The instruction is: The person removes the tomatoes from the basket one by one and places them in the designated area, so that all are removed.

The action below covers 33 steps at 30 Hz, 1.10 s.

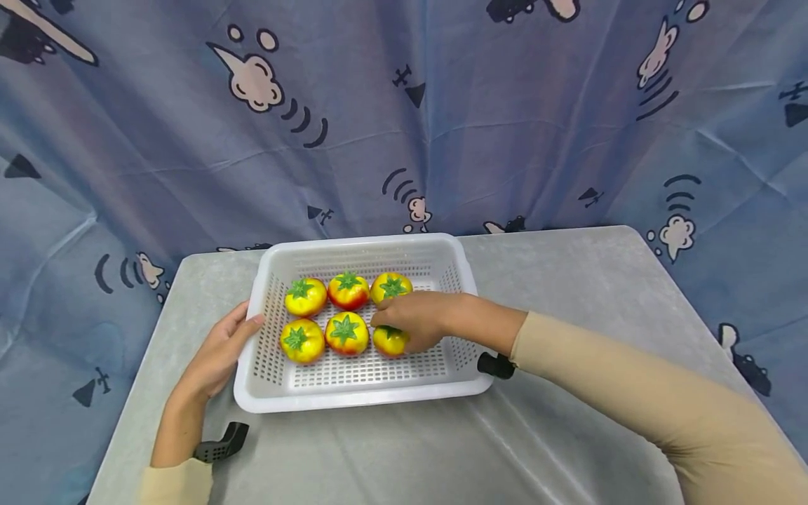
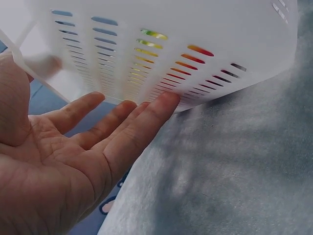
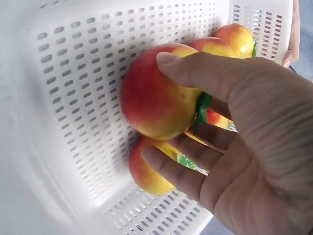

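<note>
A white plastic basket (image 1: 362, 401) holds several yellow-and-red tomatoes with green star-shaped tops, in two rows of three. My left hand (image 1: 217, 351) holds the basket's left end, the thumb over the rim and the fingers (image 2: 132, 127) against the slotted outer wall. Reaching in from the right, my right hand (image 1: 424, 319) has its thumb and fingers around the front right tomato (image 3: 156, 98). Behind it, the back right tomato (image 1: 390, 284) is partly covered by that hand in the head view. The front middle tomato (image 1: 346, 334) and front left tomato (image 1: 302, 341) sit alongside.
The basket stands on a table with a grey cover (image 1: 555, 273). A blue patterned curtain (image 1: 366, 105) hangs behind and at both sides. Each wrist wears a black camera, the left wrist camera (image 1: 224, 443) lying near the basket's front left corner.
</note>
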Each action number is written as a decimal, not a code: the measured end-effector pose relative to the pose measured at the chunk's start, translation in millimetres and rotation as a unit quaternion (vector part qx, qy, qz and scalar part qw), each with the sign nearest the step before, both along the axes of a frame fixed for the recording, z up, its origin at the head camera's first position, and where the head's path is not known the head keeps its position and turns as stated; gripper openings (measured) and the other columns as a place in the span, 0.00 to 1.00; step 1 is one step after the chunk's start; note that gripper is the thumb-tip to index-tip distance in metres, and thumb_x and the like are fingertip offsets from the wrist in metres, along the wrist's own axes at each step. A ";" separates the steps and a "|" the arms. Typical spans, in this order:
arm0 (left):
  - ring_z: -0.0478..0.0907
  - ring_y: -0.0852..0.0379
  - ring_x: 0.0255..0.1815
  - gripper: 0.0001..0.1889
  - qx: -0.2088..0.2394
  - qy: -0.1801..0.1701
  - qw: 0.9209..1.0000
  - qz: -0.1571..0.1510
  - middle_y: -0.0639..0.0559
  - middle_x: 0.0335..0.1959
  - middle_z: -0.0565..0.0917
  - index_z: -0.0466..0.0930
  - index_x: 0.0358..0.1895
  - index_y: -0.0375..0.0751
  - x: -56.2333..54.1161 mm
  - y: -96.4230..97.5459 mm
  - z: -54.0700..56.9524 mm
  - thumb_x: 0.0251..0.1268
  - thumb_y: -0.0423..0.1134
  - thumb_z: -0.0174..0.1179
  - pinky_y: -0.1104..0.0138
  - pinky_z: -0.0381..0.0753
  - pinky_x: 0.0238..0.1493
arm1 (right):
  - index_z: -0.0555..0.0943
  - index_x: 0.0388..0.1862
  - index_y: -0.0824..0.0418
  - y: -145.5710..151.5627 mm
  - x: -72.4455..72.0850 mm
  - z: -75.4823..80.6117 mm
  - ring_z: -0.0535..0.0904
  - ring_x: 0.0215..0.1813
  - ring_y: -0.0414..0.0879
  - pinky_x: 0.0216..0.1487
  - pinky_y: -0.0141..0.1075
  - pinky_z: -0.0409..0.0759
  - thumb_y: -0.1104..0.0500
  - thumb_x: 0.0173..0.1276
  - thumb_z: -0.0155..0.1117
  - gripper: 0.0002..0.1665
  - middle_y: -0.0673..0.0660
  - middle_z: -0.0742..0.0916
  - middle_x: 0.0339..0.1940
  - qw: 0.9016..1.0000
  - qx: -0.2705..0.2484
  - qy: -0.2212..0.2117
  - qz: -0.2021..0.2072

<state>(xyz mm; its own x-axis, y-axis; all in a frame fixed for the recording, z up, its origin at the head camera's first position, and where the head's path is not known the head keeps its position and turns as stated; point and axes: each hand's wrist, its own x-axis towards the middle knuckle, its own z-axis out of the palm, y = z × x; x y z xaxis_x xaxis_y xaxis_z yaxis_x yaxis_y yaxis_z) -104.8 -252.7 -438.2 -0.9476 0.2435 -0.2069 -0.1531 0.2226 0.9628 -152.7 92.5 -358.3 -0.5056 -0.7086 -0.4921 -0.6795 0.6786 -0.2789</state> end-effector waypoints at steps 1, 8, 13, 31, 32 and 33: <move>0.88 0.54 0.55 0.35 0.000 -0.001 1.000 -0.001 0.23 0.79 0.63 0.44 0.88 0.42 0.4 0.2 -0.1 0.89 0.49 0.44 0.50 0.92 0.46 | 0.76 0.77 0.52 0.1 0.2 0.5 0.78 0.73 0.51 0.80 0.49 0.73 0.54 0.73 0.72 0.35 0.55 0.78 0.79 1.000 0.002 0.000 -0.004; 0.88 0.52 0.55 0.35 0.003 -0.004 1.000 -0.003 0.23 0.79 0.64 0.44 0.88 0.43 1.9 0.4 0.5 0.89 0.50 0.44 0.49 0.92 0.46 | 0.75 0.77 0.50 3.8 1.8 8.0 0.78 0.72 0.52 0.79 0.51 0.74 0.55 0.70 0.75 0.37 0.55 0.79 0.77 0.999 -0.009 -0.001 -0.033; 0.88 0.50 0.55 0.35 -0.001 0.000 1.000 -0.005 0.23 0.79 0.64 0.44 0.88 0.43 1.3 -2.9 2.1 0.89 0.50 0.45 0.49 0.92 0.46 | 0.76 0.76 0.50 6.6 1.2 13.7 0.79 0.65 0.51 0.76 0.51 0.78 0.58 0.68 0.77 0.38 0.55 0.81 0.71 0.998 -0.042 -0.007 -0.037; 0.87 0.50 0.56 0.34 0.002 0.001 1.000 -0.015 0.23 0.78 0.64 0.44 0.87 0.41 -2.0 -0.9 -1.0 0.89 0.48 0.44 0.49 0.92 0.47 | 0.78 0.73 0.49 24.2 6.0 15.8 0.80 0.62 0.50 0.72 0.49 0.81 0.56 0.68 0.77 0.35 0.57 0.82 0.68 0.994 -0.102 0.025 -0.039; 0.88 0.50 0.56 0.34 0.001 0.000 1.000 -0.012 0.22 0.78 0.65 0.44 0.87 0.42 -1.7 -1.8 -0.5 0.89 0.48 0.44 0.49 0.92 0.46 | 0.77 0.73 0.49 24.1 6.4 15.6 0.80 0.62 0.50 0.72 0.48 0.81 0.55 0.68 0.77 0.35 0.56 0.82 0.68 0.993 -0.105 0.028 -0.037; 0.88 0.50 0.55 0.34 0.000 -0.002 1.000 -0.010 0.22 0.78 0.65 0.44 0.88 0.42 -1.2 -2.8 0.1 0.89 0.48 0.44 0.49 0.92 0.46 | 0.77 0.72 0.48 23.6 6.8 15.1 0.80 0.61 0.50 0.71 0.48 0.82 0.55 0.68 0.77 0.34 0.56 0.82 0.67 0.993 -0.110 0.029 -0.036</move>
